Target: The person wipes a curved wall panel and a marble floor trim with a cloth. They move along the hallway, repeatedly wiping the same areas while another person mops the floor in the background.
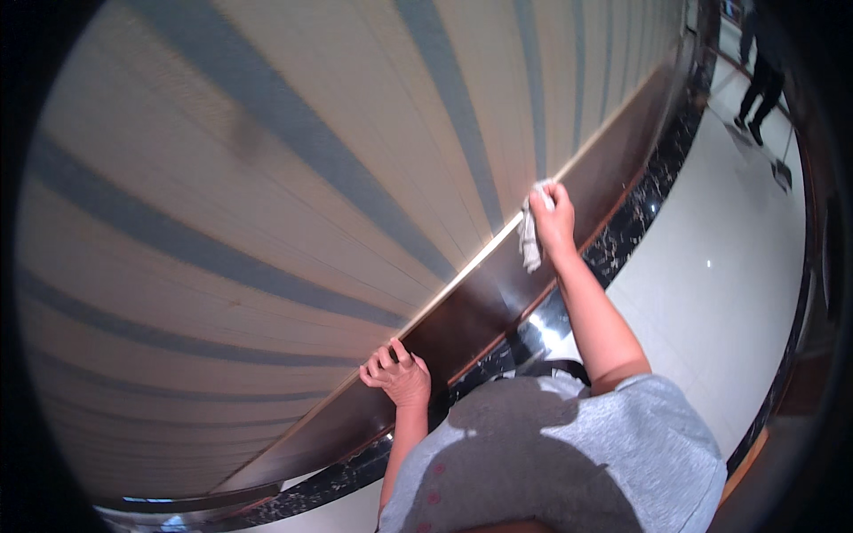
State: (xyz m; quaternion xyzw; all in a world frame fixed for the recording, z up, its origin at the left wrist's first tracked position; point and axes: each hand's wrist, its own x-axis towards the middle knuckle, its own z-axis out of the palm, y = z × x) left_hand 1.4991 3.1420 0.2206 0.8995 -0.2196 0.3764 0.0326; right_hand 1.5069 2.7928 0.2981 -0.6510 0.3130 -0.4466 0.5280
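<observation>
A pale, crumpled cleaning cloth [529,241] hangs from my right hand [554,216], which pinches it against the narrow ledge [476,263] along the top of a dark brown wall panel [460,316]. Farther down the same ledge rests my left hand [398,374], its fingers bent over the edge and somewhat apart, with nothing seen in them. Beyond the ledge rises a beige wall covering [320,266] with grey-blue stripes. The cloth's part under my right fingers is hidden.
A black marble border [616,243] with white veins runs along the panel's foot, beside a glossy white floor [706,293]. At the upper right another person [763,73] in dark clothes stands near a long-handled dustpan [781,175].
</observation>
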